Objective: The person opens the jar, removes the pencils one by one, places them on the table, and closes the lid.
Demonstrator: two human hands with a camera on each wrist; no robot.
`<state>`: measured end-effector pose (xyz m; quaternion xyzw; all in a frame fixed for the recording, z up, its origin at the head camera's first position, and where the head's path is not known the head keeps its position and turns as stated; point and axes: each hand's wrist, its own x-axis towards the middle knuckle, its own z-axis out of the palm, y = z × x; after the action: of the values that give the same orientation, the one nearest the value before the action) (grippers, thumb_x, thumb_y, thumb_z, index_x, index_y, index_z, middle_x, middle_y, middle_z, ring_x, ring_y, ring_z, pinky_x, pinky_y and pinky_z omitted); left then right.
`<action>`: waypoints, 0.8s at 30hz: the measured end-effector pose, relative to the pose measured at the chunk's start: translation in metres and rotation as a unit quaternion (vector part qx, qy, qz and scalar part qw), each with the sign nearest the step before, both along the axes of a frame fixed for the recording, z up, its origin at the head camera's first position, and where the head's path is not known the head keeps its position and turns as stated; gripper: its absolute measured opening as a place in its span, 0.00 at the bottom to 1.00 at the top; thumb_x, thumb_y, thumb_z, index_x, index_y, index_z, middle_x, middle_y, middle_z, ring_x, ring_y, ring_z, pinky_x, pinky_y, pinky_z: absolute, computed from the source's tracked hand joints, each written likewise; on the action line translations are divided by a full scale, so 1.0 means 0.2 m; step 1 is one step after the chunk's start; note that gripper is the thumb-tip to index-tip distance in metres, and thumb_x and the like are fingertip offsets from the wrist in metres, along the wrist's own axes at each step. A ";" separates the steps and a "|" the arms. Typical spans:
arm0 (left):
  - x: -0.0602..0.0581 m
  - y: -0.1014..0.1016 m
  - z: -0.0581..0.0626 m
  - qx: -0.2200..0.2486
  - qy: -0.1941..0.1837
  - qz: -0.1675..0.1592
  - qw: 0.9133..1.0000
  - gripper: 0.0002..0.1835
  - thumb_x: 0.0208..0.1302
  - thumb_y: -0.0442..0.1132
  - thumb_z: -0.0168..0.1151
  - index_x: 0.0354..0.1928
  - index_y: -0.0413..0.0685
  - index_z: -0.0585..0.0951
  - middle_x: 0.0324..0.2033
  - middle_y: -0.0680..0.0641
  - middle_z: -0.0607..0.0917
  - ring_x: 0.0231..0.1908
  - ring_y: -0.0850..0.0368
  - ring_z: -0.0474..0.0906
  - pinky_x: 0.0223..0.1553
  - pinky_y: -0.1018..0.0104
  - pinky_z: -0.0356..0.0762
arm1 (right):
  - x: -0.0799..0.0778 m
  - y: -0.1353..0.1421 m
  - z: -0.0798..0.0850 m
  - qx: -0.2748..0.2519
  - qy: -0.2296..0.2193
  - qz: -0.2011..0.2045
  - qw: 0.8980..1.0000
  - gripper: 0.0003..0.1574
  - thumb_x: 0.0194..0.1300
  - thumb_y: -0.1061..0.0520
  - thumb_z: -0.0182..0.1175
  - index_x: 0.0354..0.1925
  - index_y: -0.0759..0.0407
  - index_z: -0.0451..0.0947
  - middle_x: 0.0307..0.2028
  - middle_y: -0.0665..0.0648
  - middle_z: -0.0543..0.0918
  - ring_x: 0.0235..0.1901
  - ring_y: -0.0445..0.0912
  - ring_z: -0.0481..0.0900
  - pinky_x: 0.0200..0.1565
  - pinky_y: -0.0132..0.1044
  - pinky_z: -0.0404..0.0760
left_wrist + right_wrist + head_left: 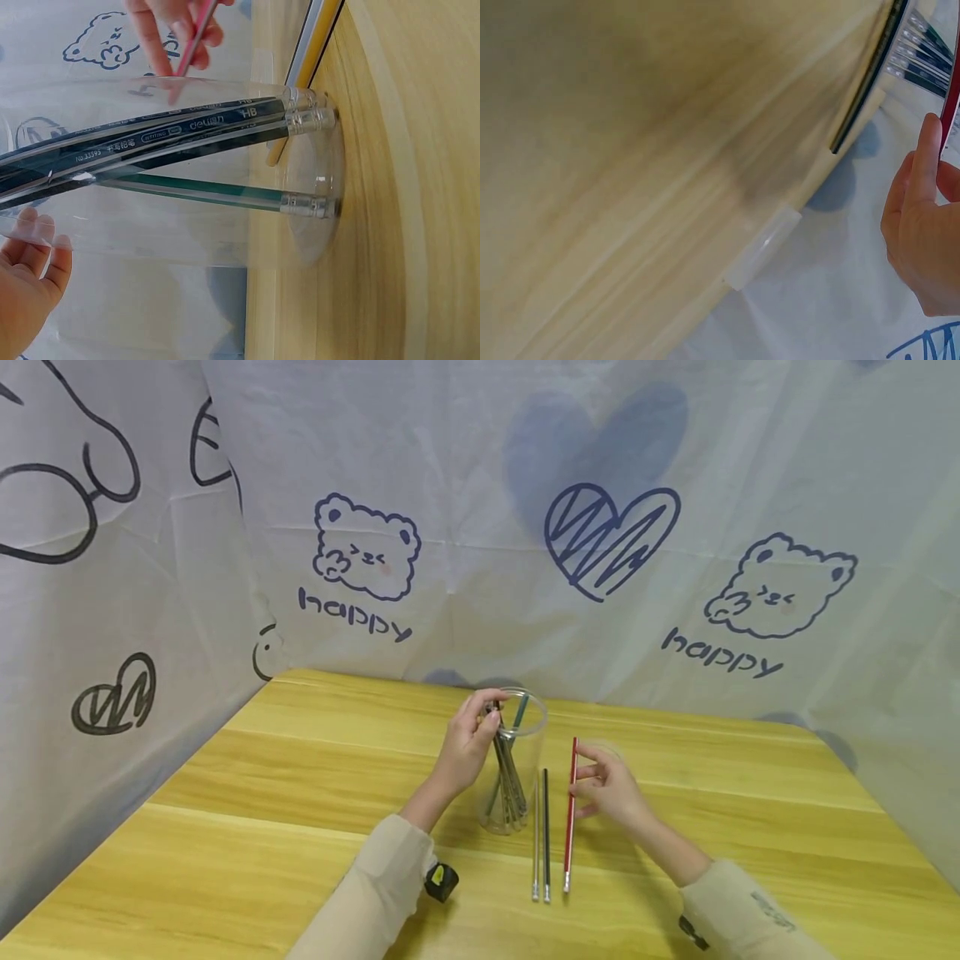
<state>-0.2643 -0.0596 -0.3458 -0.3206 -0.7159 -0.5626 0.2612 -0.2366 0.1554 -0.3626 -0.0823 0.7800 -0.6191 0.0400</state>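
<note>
A clear plastic cup stands on the table, its rim held by my left hand. Inside lean several dark pencils and a green one, their eraser ends at the bottom. To the right of the cup, my right hand pinches a red pencil between thumb and fingers, its silver eraser end toward me. Between cup and right hand, a black pencil and a yellowish pencil lie side by side. The red pencil also shows beside the fingers in the right wrist view.
The wooden table ends at a white cloth with blue drawings at the back. Another cloth wall borders the left side. A strip of clear tape sits on the table edge.
</note>
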 end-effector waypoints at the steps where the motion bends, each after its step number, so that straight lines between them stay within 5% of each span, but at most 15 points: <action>1: 0.00 0.00 0.00 -0.001 0.001 0.000 1.000 0.19 0.62 0.42 0.40 0.48 0.37 0.71 0.35 0.42 0.73 0.30 0.55 0.65 0.26 0.67 0.65 | 0.00 0.00 -0.01 0.001 -0.006 0.001 1.000 0.36 0.56 0.76 0.50 0.63 0.73 0.52 0.41 0.71 0.69 0.30 0.50 0.77 0.27 0.42 0.79; 24: -0.01 0.00 -0.01 -0.003 0.003 0.003 1.000 0.20 0.62 0.44 0.40 0.48 0.37 0.71 0.35 0.42 0.73 0.31 0.55 0.67 0.26 0.66 0.66 | -0.04 -0.07 -0.13 0.032 -0.074 -0.015 0.997 0.36 0.49 0.80 0.52 0.59 0.74 0.57 0.37 0.70 0.71 0.24 0.49 0.75 0.24 0.43 0.78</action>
<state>-0.2654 -0.0595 -0.3469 -0.3214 -0.7177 -0.5585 0.2641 -0.2438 0.1419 -0.3880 -0.0233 0.7955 -0.5986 0.0914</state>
